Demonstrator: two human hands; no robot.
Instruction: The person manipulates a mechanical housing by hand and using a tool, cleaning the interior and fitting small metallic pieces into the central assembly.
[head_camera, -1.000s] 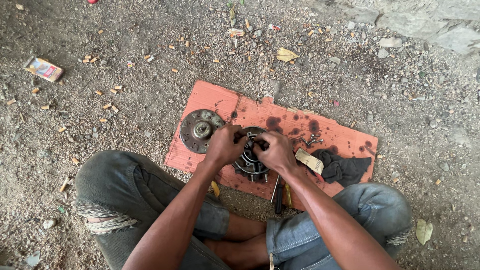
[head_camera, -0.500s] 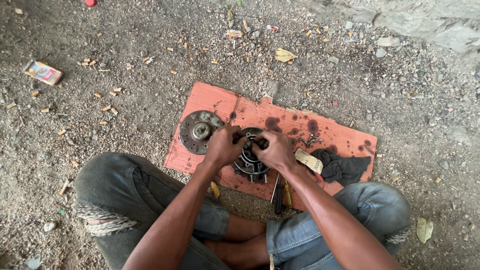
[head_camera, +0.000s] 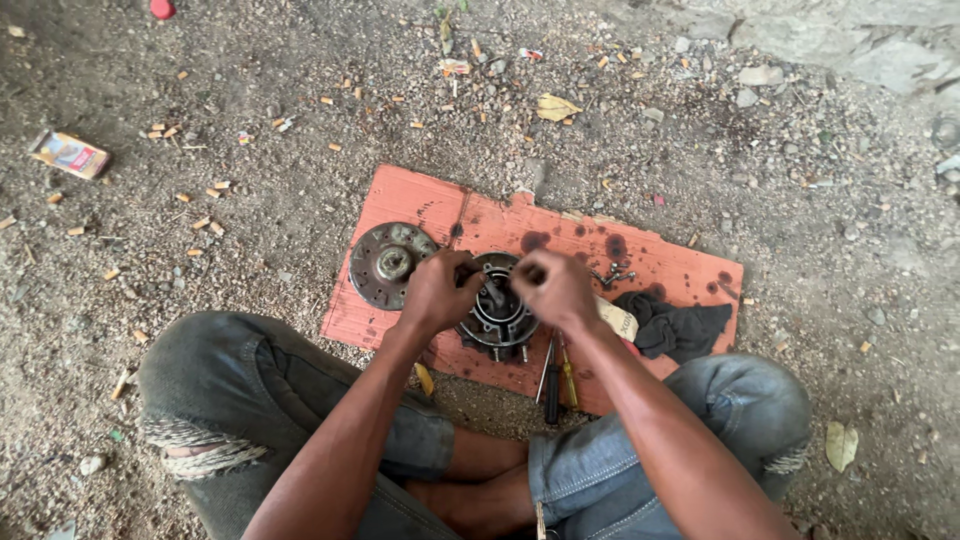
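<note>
I sit cross-legged on gravel over an orange cardboard sheet (head_camera: 420, 200). A round dark metal assembly (head_camera: 497, 318) rests on the sheet. My left hand (head_camera: 438, 290) grips its left rim. My right hand (head_camera: 556, 288) is closed over its top right, fingers pinched at the centre, where a small part is mostly hidden. A separate rusty round plate (head_camera: 388, 264) lies just left of my left hand.
A black rag (head_camera: 672, 326) and some small bolts (head_camera: 609, 274) lie on the sheet to the right. Screwdrivers (head_camera: 558, 375) rest at its near edge between my knees. A small flattened carton (head_camera: 68, 153) lies far left among scattered litter and stones.
Both hands stay on the round assembly with only slight shifts of the fingers. Nothing else has moved.
</note>
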